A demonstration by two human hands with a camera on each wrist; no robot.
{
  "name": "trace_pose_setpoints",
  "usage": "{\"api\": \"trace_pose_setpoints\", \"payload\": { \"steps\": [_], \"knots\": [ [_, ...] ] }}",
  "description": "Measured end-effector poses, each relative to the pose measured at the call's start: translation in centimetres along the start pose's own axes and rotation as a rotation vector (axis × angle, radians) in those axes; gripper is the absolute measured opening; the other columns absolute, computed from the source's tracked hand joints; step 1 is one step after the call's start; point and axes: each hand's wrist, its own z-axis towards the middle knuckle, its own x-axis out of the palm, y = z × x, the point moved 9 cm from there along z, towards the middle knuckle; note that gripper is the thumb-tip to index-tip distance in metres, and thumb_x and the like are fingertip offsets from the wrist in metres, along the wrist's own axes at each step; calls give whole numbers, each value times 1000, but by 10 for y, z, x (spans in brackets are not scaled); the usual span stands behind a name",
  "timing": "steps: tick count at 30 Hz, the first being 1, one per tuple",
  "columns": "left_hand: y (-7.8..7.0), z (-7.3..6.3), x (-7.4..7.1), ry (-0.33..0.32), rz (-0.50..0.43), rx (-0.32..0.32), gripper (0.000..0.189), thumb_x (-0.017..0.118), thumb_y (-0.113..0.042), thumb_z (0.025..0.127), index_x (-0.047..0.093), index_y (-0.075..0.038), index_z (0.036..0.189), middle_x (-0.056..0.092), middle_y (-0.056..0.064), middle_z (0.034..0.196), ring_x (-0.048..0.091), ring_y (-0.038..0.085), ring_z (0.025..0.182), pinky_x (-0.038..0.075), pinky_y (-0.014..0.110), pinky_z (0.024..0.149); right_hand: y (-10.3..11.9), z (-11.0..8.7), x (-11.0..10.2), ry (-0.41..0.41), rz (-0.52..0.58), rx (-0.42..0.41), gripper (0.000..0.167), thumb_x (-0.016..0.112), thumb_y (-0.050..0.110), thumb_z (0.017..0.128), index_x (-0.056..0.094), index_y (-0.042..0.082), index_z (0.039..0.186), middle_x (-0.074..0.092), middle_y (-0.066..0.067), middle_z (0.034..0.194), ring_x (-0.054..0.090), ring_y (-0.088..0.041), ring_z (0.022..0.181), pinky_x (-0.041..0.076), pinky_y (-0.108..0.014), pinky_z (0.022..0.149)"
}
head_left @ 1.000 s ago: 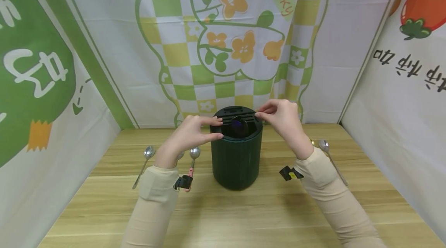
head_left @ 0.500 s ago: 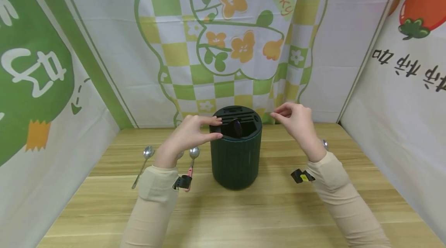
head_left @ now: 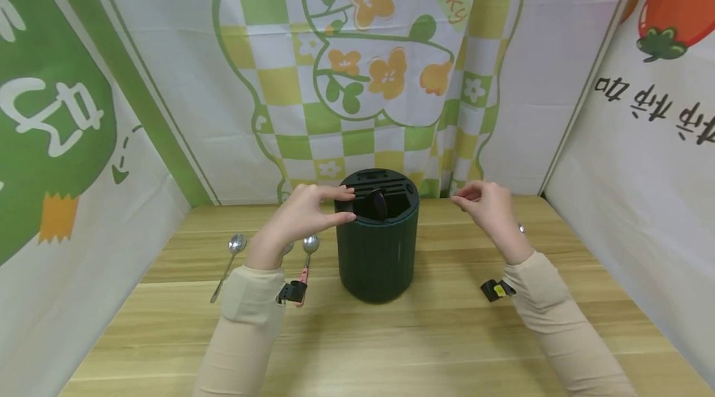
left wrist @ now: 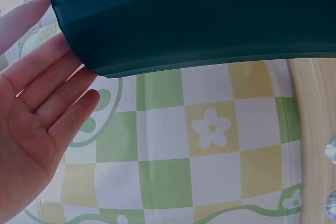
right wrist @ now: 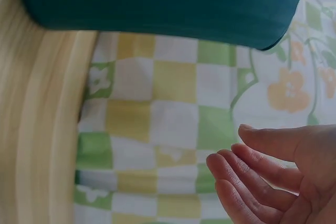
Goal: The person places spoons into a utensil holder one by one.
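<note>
Dark green and ribbed, the round holder [head_left: 377,263] stood upright toward twelve o'clock on the wooden tabletop [head_left: 385,353], and we saw slots and a wider opening in its black top. In that opening stood a dark, rounded thing [head_left: 380,205] that we could not identify. At the holder's nine o'clock, the left hand [head_left: 301,216] touched the rim, its fingers and thumb nearly straight. At three o'clock we saw the right hand [head_left: 493,214] in the air, apart from the holder, its fingers loosely bent and its thumb tip clear of them. Toward eight o'clock from the holder lay a pink-handled spoon [head_left: 310,244], with part of another spoon [head_left: 287,249] showing beside the left wrist; farther out, near nine, we found a plain metal spoon [head_left: 237,244]. By the right wrist we caught a shiny bit [head_left: 522,228], mostly hidden. At twelve hung a checkered cloth [head_left: 357,143].
</note>
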Motion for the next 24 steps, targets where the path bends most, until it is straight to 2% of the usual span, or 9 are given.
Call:
{"api": "trace_pose_setpoints", "payload": {
  "steps": [7,8,10,12,17,21,24],
  "knots": [
    [1,0,0,5,-4,-3,43,69,-38,86,66,-15,123,57,-3,134,33,9,34,42,30,66,-35,-4,9,43,-22,74,24,66,26,89,71,3,95,72,-14,86,67,-24,74,52,-38,66],
    [1,0,0,6,-5,-3,43,69,-38,86,65,-15,123,57,-3,134,33,9,34,42,31,66,-40,-5,10,48,-25,82,24,66,26,89,71,3,95,72,-14,85,67,-24,73,52,-37,65],
    [1,0,1,5,-2,-3,43,68,-38,86,65,-15,123,57,-3,134,42,9,40,42,30,71,-49,-6,12,49,-27,93,24,66,25,89,71,2,94,72,-15,85,67,-23,72,51,-36,64],
    [1,0,1,5,-2,-4,43,68,-38,86,65,-15,123,57,-3,134,44,10,41,42,31,72,-58,-8,14,55,-32,108,25,66,24,89,71,1,95,72,-16,87,67,-24,73,51,-36,64],
    [1,0,0,3,-5,-2,43,69,-38,86,66,-15,122,57,-3,134,32,9,32,41,30,62,-78,-11,19,70,-59,145,26,65,24,89,71,0,95,71,-18,90,66,-30,79,51,-40,68],
    [0,0,0,1,-1,2,43,69,-38,86,65,-15,123,57,-3,134,37,11,33,40,30,62,-91,-14,21,82,-78,162,26,65,25,89,71,-1,94,71,-19,91,65,-31,81,50,-42,69],
    [0,0,0,2,0,1,43,69,-38,86,65,-15,123,57,-3,134,34,10,32,40,29,61,-100,-17,22,89,-80,180,26,65,24,89,70,-1,93,70,-20,92,64,-31,80,50,-41,68]
  ]
}}
